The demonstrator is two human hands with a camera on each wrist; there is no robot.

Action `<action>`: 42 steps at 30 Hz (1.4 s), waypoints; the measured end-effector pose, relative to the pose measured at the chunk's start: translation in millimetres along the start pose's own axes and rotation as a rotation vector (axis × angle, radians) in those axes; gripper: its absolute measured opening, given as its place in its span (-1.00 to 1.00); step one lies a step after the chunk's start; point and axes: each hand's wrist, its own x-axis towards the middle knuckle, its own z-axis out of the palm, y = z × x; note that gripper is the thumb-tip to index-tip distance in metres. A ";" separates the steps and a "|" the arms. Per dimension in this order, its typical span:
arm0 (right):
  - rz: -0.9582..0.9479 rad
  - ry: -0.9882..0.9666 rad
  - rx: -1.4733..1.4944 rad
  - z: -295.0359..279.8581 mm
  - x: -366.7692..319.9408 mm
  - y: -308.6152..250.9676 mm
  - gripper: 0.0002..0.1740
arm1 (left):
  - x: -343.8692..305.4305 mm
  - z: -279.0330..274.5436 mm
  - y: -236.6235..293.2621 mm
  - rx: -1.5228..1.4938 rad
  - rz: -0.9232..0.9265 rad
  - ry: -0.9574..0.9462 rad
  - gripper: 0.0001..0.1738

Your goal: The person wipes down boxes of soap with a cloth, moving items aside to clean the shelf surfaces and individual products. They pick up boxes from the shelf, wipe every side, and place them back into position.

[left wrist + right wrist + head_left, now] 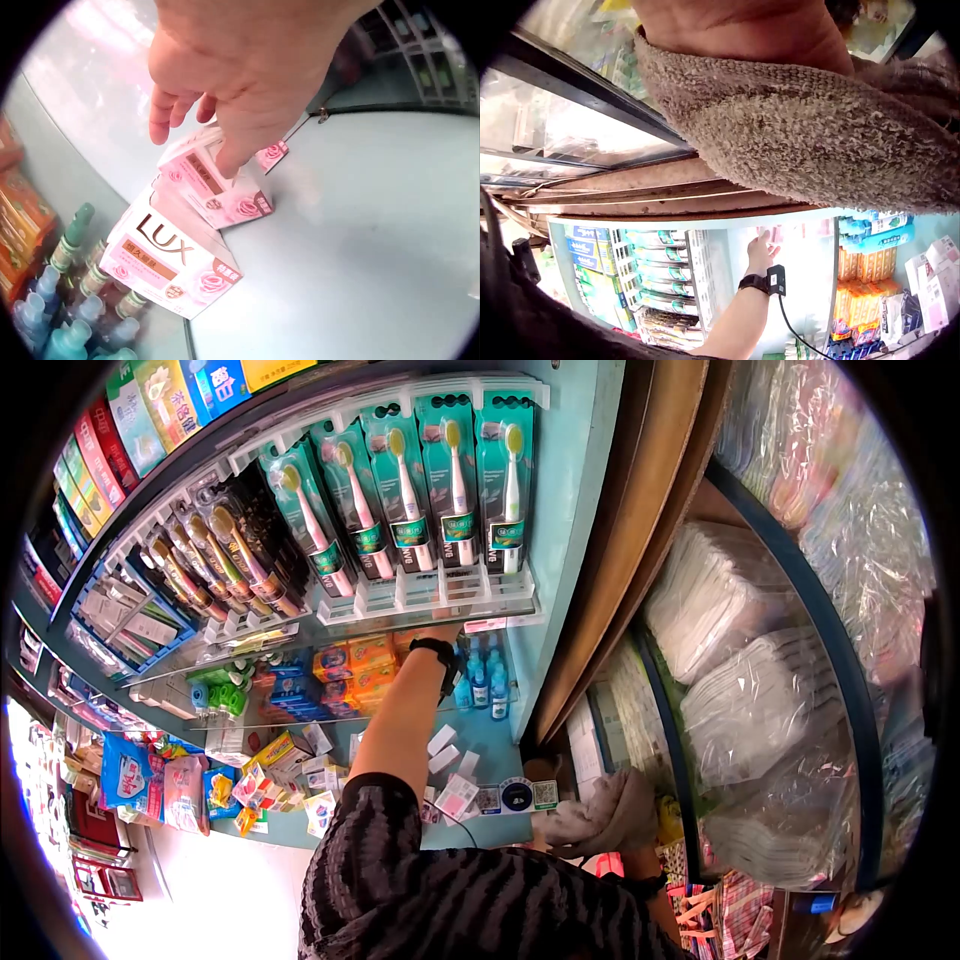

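My left hand [232, 67] reaches into a glass-shelved case; in the left wrist view its thumb lies against a tilted pink-and-white soap box [196, 184], pinching it while the other fingers hang past its top. Right in front stands a matching LUX soap box [161, 259], and part of a third pink box [271, 156] shows behind. From the head view that hand is mostly hidden by the toothbrush rack [420, 595]. My right hand [742, 28] grips a grey-brown terry towel [780, 142], which covers its fingers; the bunched towel [600, 810] is low in the head view.
Blue pump bottles [490, 685] and orange soap packs [355, 672] stand on the shelf by my left arm. Small white boxes [458, 795] lie on the counter below. A wooden post [630, 550] separates this case from shelves with plastic-wrapped white stacks [730, 690].
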 end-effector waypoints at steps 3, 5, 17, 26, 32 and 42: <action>-0.073 0.048 -0.079 -9.4 1.4 -2.1 -0.70 | -19.4 -16.2 34.6 -0.172 0.071 0.012 -0.50; -0.148 0.121 -0.037 -29.4 7.2 -11.3 -0.69 | -53.6 -32.1 65.5 -0.290 0.034 -0.024 -0.51; -0.224 -0.093 0.344 -2.1 -4.9 -13.7 -0.36 | -262.8 -79.6 222.7 -0.221 0.059 -0.165 -0.49; -0.089 0.436 1.389 -92.5 -8.1 -142.5 -0.62 | -309.2 -91.5 243.1 0.008 0.444 -0.180 -0.38; 0.155 0.473 1.832 -83.5 -2.6 -168.3 -0.68 | -336.3 -137.4 244.8 -0.147 0.272 -0.259 -0.41; -0.098 0.383 1.492 -79.0 -10.6 -190.6 -0.54 | -359.4 -159.9 228.1 -0.827 -0.250 -0.312 -0.44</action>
